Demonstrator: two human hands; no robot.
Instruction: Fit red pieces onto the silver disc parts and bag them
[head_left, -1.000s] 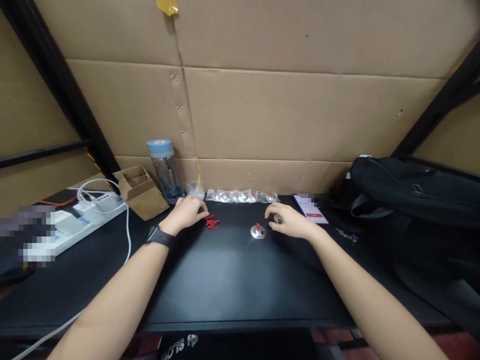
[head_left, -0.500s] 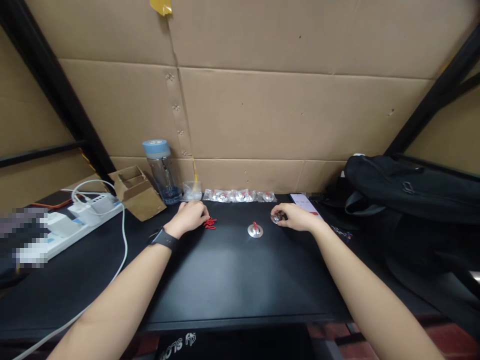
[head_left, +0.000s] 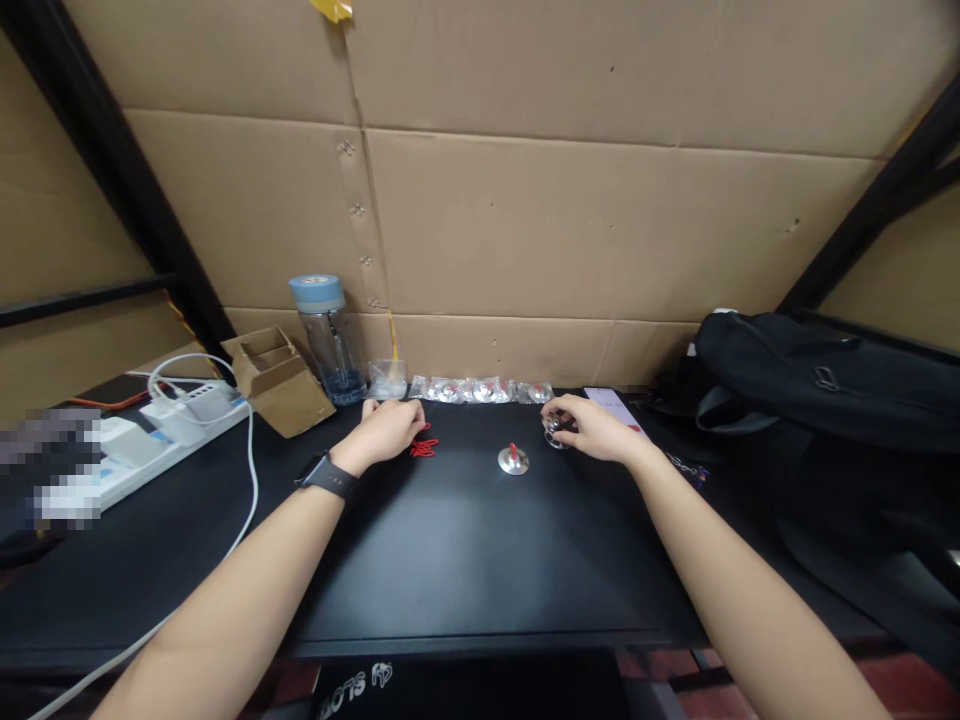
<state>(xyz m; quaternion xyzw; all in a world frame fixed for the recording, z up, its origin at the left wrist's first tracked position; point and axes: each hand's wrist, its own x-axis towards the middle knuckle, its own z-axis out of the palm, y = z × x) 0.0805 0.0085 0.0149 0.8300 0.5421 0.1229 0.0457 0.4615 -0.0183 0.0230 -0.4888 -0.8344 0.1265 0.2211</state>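
Observation:
My left hand [head_left: 386,432], with a dark watch on its wrist, is pinched closed with a bit of red cord showing at its fingertips. Just below them, a small heap of red cords [head_left: 424,448] lies on the black table. My right hand [head_left: 589,428] grips a small silver finger cymbal [head_left: 553,424], partly covered by the fingers. Under it the shiny rim of what looks like another disc shows on the table. Between the hands, a domed finger cymbal with a red loop [head_left: 513,461] lies flat, touched by neither hand.
Along the back lie several cymbals in clear packets [head_left: 484,391]. To the left stand a blue-lidded bottle [head_left: 330,345], an opened cardboard box [head_left: 281,385] and a power strip [head_left: 127,460] with a white cable. A phone [head_left: 611,405] and black backpack [head_left: 810,380] are on the right.
My right hand has raised the finger cymbal slightly, uncovering a rim beneath it. My left fingertips have risen a little from the heap with red cord. The view has shifted slightly.

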